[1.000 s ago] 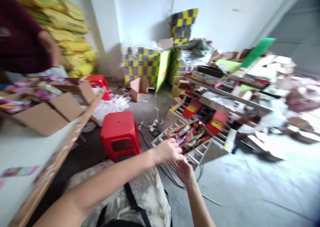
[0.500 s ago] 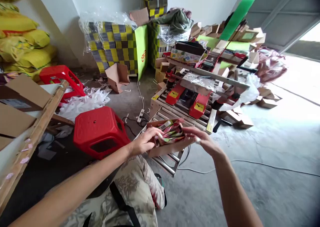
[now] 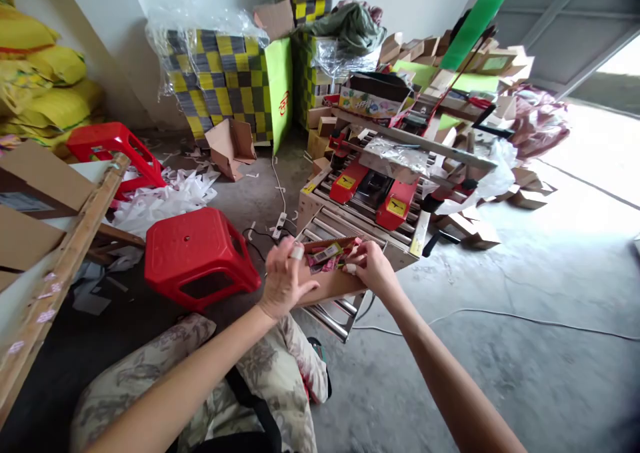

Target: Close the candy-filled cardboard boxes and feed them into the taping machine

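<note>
A small open cardboard box [image 3: 333, 286] sits on the near end of the roller conveyor, holding several pink and green packets [image 3: 327, 254], one with a white label. At the box's left end is my left hand [image 3: 286, 280], its fingers raised and its thumb stretched apart along the front wall. No packet shows in it. My right hand [image 3: 374, 268] reaches over the right end, fingers bent down and closed on a pink packet at that side. Its fingertips are partly hidden among the packets. White wraps show on a finger of each hand.
The roller conveyor [image 3: 337, 225] leads to a machine with red guides [image 3: 397, 203]. A red stool [image 3: 193, 250] stands left of my knees, and a wood-edged table [image 3: 65, 266] is farther left. A power strip [image 3: 280, 225] and a cable [image 3: 475, 311] lie on the floor.
My left hand has drawn out of the box to its left end, and its fingers have lifted. My right hand has moved left and inward over the packets. The view has shifted slightly.
</note>
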Demonstrator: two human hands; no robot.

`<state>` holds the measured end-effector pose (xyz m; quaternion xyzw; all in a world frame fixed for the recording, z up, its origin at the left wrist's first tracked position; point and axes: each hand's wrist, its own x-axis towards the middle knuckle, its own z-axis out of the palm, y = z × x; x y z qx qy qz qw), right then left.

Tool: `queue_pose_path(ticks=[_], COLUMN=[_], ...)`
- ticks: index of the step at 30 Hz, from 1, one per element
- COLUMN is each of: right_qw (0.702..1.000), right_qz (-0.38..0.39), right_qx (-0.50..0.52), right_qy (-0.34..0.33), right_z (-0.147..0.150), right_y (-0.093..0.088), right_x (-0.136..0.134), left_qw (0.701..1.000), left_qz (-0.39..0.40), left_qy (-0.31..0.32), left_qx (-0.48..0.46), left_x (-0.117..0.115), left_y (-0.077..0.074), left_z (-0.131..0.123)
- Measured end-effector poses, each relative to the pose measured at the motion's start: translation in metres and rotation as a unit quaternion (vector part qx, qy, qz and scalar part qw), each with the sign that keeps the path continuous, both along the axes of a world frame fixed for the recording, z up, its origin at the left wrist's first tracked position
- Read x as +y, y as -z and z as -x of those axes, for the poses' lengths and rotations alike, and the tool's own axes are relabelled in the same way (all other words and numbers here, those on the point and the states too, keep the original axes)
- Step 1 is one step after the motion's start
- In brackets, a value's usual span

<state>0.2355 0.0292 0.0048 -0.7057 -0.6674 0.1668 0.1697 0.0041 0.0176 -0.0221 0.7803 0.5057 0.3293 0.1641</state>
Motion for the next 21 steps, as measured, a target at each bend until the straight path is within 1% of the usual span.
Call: queue_pose_path(ticks=[1, 2, 4, 6, 7, 9, 11, 12, 14, 15, 16, 18, 20, 21], right_qw=[0.999, 0.996, 0.984, 0.97, 0.965, 0.962, 0.962, 0.963, 0.964, 0.965, 0.97, 0.975, 0.958, 0.951], right_qz=[-0.042, -0.078, -0.11, -0.088, -0.064, -0.016, 0.008, 0.009, -0.005, -0.022, -0.057, -0.173, -0.284, -0.306], right_qx=[-0.017, -0.037, -0.075, -0.104, -0.115, -0.135, -0.153, -0.159, -0.168, -0.169, -0.161, -0.108, -0.027, 0.007], right_qy=[-0.002, -0.026, -0.118, -0.203, -0.225, -0.238, -0.228, -0.219, -0.208, -0.197, -0.173, -0.091, 0.004, 0.035], right_z=[0.005, 0.01, 0.02, 0.031, 0.037, 0.048, 0.06, 0.064, 0.07, 0.071, 0.071, 0.071, 0.073, 0.077], right_y=[0.001, 0.001, 0.001, -0.001, -0.002, -0.003, -0.005, -0.006, -0.006, -0.005, -0.003, 0.004, 0.013, 0.018], right_x=[-0.006, -0.012, -0.02, -0.021, -0.018, -0.007, 0.005, 0.01, 0.013, 0.011, 0.005, -0.012, -0.034, -0.044], left_qw=[0.999, 0.998, 0.995, 0.991, 0.99, 0.991, 0.992, 0.992, 0.992, 0.992, 0.992, 0.992, 0.994, 0.995], left_qz=[0.002, 0.014, 0.048, 0.068, 0.069, 0.057, 0.043, 0.036, 0.023, 0.018, 0.011, -0.004, -0.025, -0.037], left_qy=[-0.037, -0.048, -0.014, 0.015, 0.015, 0.011, 0.016, 0.018, 0.009, 0.003, -0.005, -0.016, -0.003, 0.008], left_qx=[-0.015, -0.038, -0.087, -0.117, -0.122, -0.121, -0.121, -0.121, -0.122, -0.122, -0.124, -0.125, -0.109, -0.094], left_x=[-0.001, 0.0, 0.003, 0.007, 0.008, 0.01, 0.009, 0.008, 0.007, 0.006, 0.006, 0.005, 0.004, 0.004], left_y=[0.001, 0.003, 0.008, 0.014, 0.017, 0.021, 0.023, 0.024, 0.025, 0.026, 0.027, 0.028, 0.029, 0.029], left_z=[0.0, 0.001, 0.002, 0.003, 0.003, 0.004, 0.004, 0.004, 0.004, 0.003, 0.002, 0.001, 0.001, 0.002])
